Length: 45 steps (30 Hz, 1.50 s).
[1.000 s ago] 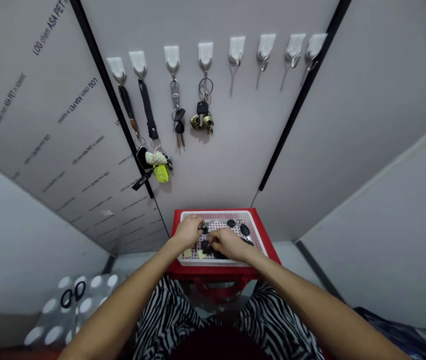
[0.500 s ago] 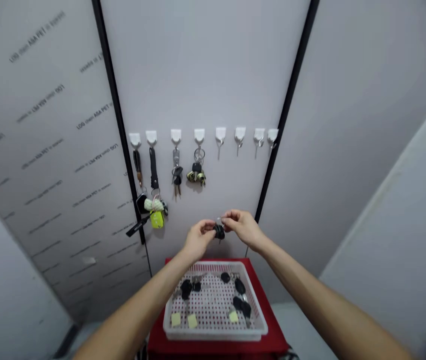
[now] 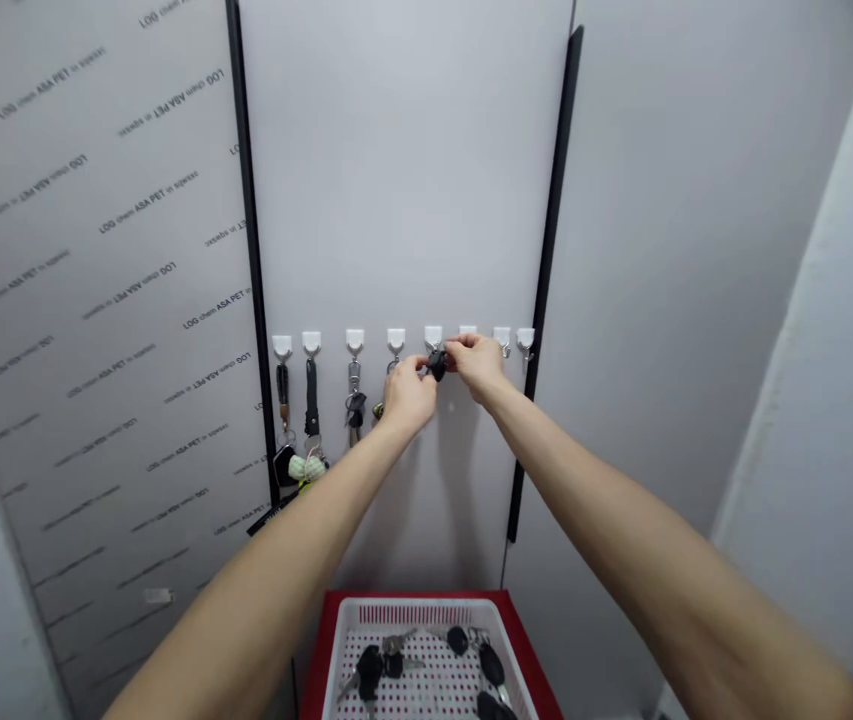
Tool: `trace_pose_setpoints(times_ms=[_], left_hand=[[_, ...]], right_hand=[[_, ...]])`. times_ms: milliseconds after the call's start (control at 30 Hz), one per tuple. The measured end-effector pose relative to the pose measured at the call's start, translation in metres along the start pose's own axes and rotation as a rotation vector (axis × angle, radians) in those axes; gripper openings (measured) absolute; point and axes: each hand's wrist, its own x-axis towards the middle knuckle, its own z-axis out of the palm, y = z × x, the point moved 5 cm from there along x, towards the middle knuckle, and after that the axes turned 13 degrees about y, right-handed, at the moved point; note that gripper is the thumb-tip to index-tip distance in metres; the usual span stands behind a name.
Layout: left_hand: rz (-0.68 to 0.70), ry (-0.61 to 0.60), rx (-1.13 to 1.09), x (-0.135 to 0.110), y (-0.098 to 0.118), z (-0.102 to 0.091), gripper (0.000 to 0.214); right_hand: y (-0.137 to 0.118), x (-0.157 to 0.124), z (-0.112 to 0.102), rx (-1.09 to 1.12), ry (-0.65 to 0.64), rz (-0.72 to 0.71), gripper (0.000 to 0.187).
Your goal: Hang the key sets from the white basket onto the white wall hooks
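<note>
A person's left hand [image 3: 409, 393] and right hand [image 3: 478, 365] are raised to a row of white hooks [image 3: 355, 340] on a grey wall panel [image 3: 403, 180], with a black key [image 3: 437, 363] pinched between them. The fingers of both hands are closed on the key, left from below and right from the side, and hold it against the fifth hook [image 3: 433, 336]. The first three hooks carry key sets on dark straps and rings. The fourth hook's load is partly hidden behind the left hand. Below, at the frame's bottom edge, a white perforated basket [image 3: 426, 608] sits on a red bench [image 3: 319, 655] with more dark keys [image 3: 370, 668] lying inside.
</note>
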Motion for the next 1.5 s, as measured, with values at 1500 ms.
trace_pose_setpoints(times_ms=[1500], left_hand=[[-0.116, -0.530, 0.010, -0.158, -0.147, 0.010, 0.017]], right_hand=[[0.168, -0.169, -0.052, -0.400, -0.613, 0.042, 0.014]])
